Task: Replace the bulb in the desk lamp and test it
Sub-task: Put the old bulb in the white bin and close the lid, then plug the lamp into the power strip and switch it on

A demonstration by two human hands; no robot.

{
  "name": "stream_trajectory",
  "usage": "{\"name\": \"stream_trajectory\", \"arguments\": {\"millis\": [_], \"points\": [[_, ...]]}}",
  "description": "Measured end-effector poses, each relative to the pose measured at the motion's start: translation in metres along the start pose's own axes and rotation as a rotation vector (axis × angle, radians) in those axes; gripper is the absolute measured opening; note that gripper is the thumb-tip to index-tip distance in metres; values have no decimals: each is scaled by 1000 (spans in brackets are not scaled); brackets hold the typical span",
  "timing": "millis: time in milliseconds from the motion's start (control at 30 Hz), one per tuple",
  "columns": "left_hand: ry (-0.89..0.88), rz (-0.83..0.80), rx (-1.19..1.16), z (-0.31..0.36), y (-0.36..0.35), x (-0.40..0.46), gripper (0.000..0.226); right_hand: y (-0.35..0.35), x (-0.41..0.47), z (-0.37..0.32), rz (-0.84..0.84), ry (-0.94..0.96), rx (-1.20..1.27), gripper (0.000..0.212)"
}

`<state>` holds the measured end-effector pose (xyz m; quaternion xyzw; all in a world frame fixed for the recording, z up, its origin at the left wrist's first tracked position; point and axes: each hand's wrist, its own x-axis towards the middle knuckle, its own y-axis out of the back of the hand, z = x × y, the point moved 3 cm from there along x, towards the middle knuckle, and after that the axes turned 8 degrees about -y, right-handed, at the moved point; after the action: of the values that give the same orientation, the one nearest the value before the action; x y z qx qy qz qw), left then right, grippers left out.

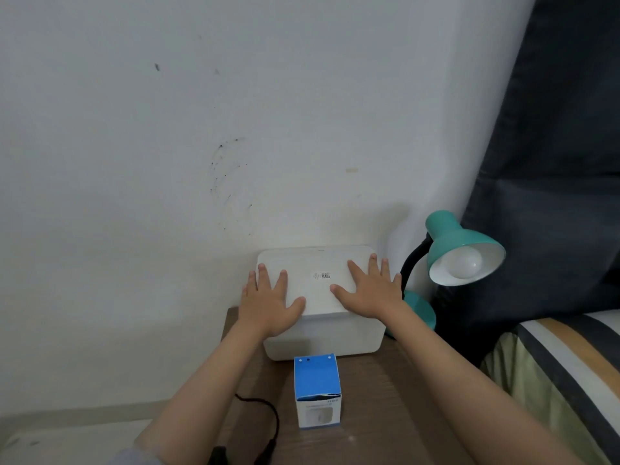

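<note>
Against a plain white wall (167, 129) stands a brown table (385, 397). Both hands lie flat with spread fingers on the lid of a white box (318, 263), left hand (268, 303) on its left half, right hand (372, 293) on its right; neither grip holds anything. Just right of the box stands a teal lamp (459, 236) with its bulb (464, 263) fitted. Before the box stands a blue carton (317, 391).

No wording is showing clearly enough to read.
A small QR-code label (324, 275) is sitting on the white box lid (315, 260); the blue carton's (317, 391) print is blurring out.
</note>
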<state>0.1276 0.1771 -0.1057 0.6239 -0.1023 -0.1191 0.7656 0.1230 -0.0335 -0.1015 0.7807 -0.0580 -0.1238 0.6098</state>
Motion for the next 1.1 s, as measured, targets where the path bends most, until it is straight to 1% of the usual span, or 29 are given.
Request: {"name": "stream_trajectory", "arguments": {"millis": [133, 300, 400, 500, 567, 667, 733, 800, 833, 900, 967, 1033, 1100], "points": [[-17, -32, 9, -3, 2, 14, 81, 1, 15, -4, -7, 24, -20, 89], [-12, -44, -3, -4, 4, 15, 91, -1, 21, -5, 4, 42, -25, 90], [-6, -53, -15, -3, 6, 15, 89, 0, 20, -6, 2, 44, -29, 89], [-13, -74, 26, -4, 5, 16, 83, -1, 19, -7, 26, 43, -8, 88], [-15, -113, 76, -6, 6, 18, 84, 2, 16, -8, 105, 53, 13, 80], [-9, -138, 106, -2, 13, 14, 84, 11, 3, -12, 343, 148, 59, 51], [-6, -59, 25, 7, 15, 3, 79, 14, -14, -15, 496, 239, 202, 35], [0, 102, -111, 16, 16, -17, 71, 11, -37, -19, 630, 325, 332, 25], [-3, 186, -183, 18, 15, -29, 67, 8, -51, -23, 660, 363, 389, 23], [-6, 313, -307, 18, 11, -60, 61, -2, -80, -31, 667, 441, 500, 20], [-9, 389, -392, 12, 3, -95, 56, -14, -110, -37, 623, 517, 602, 17], [0, 436, -436, 2, -10, -133, 54, -31, -137, -41, 552, 569, 651, 13], [50, 447, -456, -8, -25, -173, 51, -52, -165, -43, 501, 582, 693, 11]]}}
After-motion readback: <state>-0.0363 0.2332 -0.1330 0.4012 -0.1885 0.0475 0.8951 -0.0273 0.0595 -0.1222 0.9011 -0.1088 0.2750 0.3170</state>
